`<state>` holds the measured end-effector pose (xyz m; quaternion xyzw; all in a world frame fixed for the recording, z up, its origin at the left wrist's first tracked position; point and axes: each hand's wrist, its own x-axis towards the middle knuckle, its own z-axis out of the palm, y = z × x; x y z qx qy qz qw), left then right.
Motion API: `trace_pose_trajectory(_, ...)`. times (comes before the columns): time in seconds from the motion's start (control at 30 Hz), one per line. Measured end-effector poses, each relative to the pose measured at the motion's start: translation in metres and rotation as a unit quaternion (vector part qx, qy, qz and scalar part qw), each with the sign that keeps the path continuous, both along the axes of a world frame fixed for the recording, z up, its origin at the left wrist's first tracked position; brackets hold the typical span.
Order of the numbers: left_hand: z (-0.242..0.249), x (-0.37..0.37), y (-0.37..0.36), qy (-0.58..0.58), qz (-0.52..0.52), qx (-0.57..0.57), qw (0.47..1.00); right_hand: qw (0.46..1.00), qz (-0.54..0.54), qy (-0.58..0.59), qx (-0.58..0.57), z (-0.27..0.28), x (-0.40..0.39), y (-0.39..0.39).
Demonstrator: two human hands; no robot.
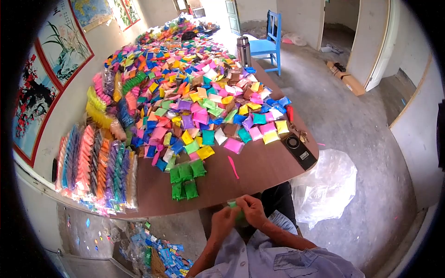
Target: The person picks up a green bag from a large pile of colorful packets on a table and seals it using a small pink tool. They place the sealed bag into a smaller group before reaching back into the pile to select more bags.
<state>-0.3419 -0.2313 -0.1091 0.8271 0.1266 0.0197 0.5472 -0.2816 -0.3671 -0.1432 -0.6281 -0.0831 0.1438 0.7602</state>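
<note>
My left hand [224, 222] and my right hand [252, 211] are close together in front of my chest, just off the table's near edge. Both are closed, fingers pinching a small green packet [239, 216] that is mostly hidden behind them. On the table ahead, several filled green packets [185, 173] lie grouped in two short rows. A pink plastic stick [233, 167] rests on the bare tabletop to their right.
A large heap of colourful packets [199, 111] covers most of the brown table [259, 169]. Bundled strips of packets [99, 162] stand at left. A thermos [243, 51], a black device [299, 151] and keys sit along the right edge. A clear plastic bag [327, 185] and a blue chair [266, 46] are beyond it.
</note>
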Motion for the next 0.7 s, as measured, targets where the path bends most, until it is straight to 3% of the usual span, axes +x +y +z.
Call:
trace_pose_trajectory(0.13,0.002,-0.001,-0.006,0.019,-0.009,-0.043,0.999,1.0,-0.003,-0.019,0.009,0.008,0.004,-0.003)
trace_pose_trajectory(0.27,0.004,0.002,-0.008,-0.025,-0.007,-0.012,1.0,0.997,0.022,0.046,0.05,-0.004,0.009,0.0)
trace_pose_trajectory(0.3,0.006,0.001,-0.007,-0.012,-0.015,0.035,0.999,0.992,0.035,0.09,0.076,-0.008,0.008,0.002)
trace_pose_trajectory(0.37,0.012,0.0,-0.004,-0.005,-0.024,0.082,0.996,0.995,0.047,0.072,0.058,-0.014,0.002,0.002)
trace_pose_trajectory(0.43,0.016,0.0,-0.002,-0.046,-0.076,0.213,0.973,0.997,0.058,0.045,0.039,-0.014,0.0,0.003)
trace_pose_trajectory(0.47,0.011,0.001,-0.002,-0.057,-0.075,0.215,0.972,0.996,0.042,0.067,0.047,-0.012,-0.003,0.006)
trace_pose_trajectory(0.53,-0.008,-0.001,0.0,-0.113,-0.039,0.106,0.987,0.995,0.026,0.08,0.056,-0.016,-0.003,0.008)
trace_pose_trajectory(0.57,-0.018,-0.002,0.002,-0.062,-0.027,0.022,0.997,0.997,0.016,0.066,0.038,-0.021,0.0,0.008)
trace_pose_trajectory(0.6,-0.017,-0.001,0.002,-0.072,-0.026,0.023,0.997,0.998,0.007,0.052,0.02,-0.026,0.003,0.008)
trace_pose_trajectory(0.7,-0.009,-0.002,-0.001,0.056,-0.029,-0.091,0.994,1.0,0.004,-0.009,-0.027,-0.029,0.008,0.005)
